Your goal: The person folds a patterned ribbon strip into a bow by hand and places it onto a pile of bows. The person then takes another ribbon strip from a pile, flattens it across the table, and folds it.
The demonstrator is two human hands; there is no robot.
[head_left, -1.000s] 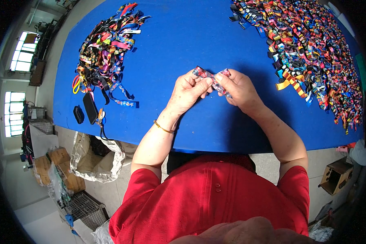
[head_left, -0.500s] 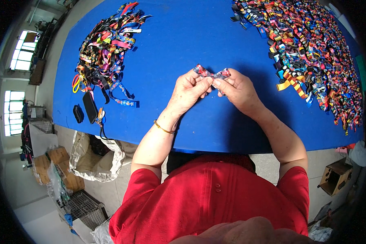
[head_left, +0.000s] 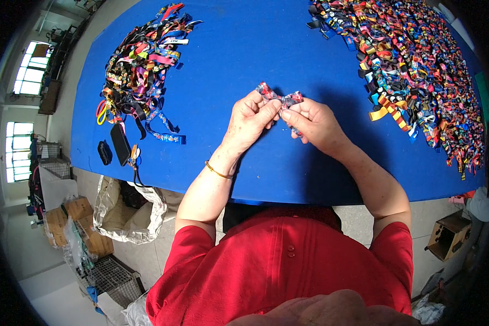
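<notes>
Over the blue table (head_left: 244,49), both my hands hold one short printed strap (head_left: 293,98) in red, white and dark blue. My left hand (head_left: 250,120) pinches it between thumb and bent fingers, and my right hand (head_left: 316,120) grips it close beside. The thumbs are almost touching. Above the fingers the strap bends into a bow-like shape, with its middle dipping at the thumb tips. A small patterned end hangs below my right fingers. Part of the strap is hidden by the hands.
A heap of colourful straps (head_left: 141,68) lies at left, a far larger pile (head_left: 413,70) at right. Near the left edge are a black phone (head_left: 120,144) and a small black case (head_left: 104,152). Below stand an open sack (head_left: 146,228), cardboard boxes (head_left: 87,217) and a wooden box (head_left: 448,237).
The strap has tilted a little, and its right part has shifted slightly left. My right fingers have moved lower, and a patterned end now shows beneath them.
</notes>
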